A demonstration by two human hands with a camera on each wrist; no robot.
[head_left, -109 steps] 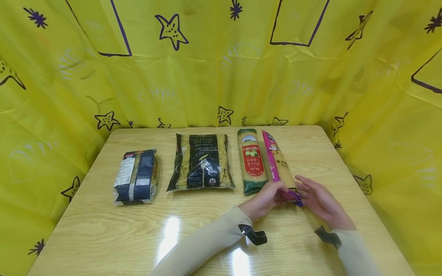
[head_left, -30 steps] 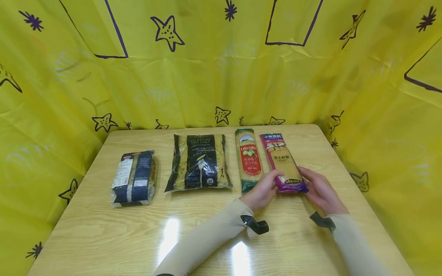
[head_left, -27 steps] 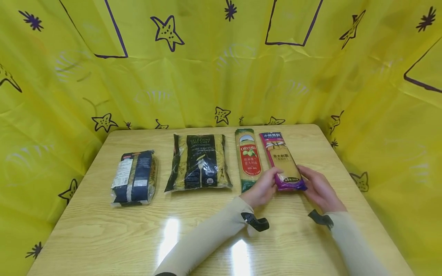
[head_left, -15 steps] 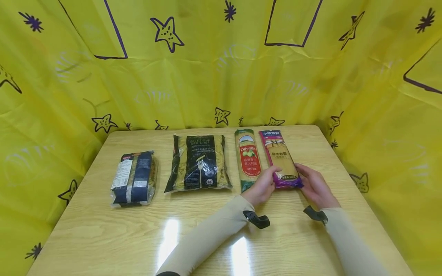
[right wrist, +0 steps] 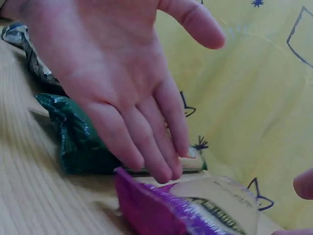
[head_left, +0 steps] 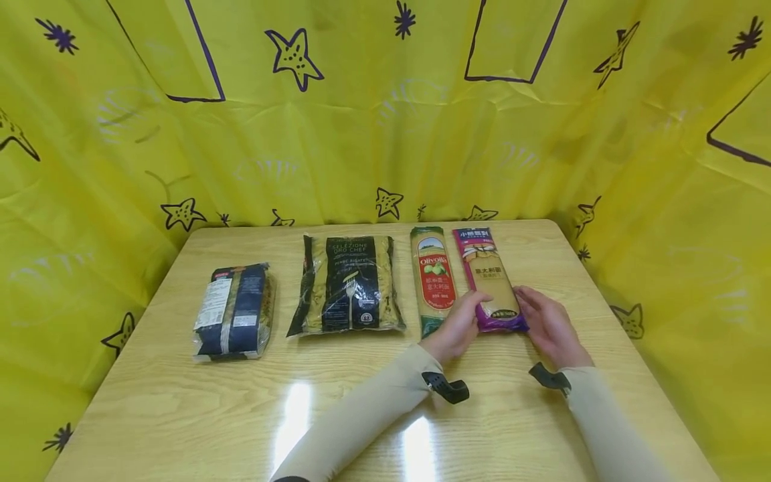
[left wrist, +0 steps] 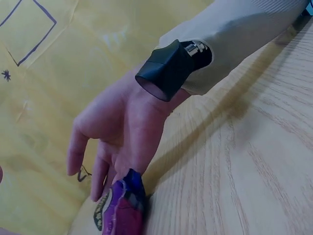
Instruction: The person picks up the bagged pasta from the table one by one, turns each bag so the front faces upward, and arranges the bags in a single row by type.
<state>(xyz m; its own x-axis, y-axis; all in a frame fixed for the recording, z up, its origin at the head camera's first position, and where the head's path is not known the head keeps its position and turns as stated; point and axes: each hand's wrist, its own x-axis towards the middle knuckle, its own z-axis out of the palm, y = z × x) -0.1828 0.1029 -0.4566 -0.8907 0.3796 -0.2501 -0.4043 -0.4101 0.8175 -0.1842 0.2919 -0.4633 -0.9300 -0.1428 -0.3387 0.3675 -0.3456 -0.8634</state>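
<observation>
A purple-and-tan pack of spaghetti point(head_left: 490, 278) lies face up at the right of the row in the head view. My left hand point(head_left: 459, 326) is at its near left edge; the right wrist view shows this left hand point(right wrist: 122, 93) with straight fingers and the thumb raised. At the near right edge is my right hand point(head_left: 551, 328), seen as the right hand point(left wrist: 122, 117) with loose fingers in the left wrist view. Neither hand curls round the pack. Exact fingertip contact is hard to tell. Just left lies the green-ended Olivoilà spaghetti pack point(head_left: 436, 281).
Farther left lie a wide black bag of penne point(head_left: 352, 284) and a dark blue pasta pack point(head_left: 235, 311) with a white label. All rest on the light wooden table point(head_left: 181, 402). A yellow patterned curtain point(head_left: 361, 134) hangs behind and at both sides.
The purple spaghetti pack stood tilted on its side at first and now lies flat, face up. It has slid slightly away from me, with both hands following along its sides.
</observation>
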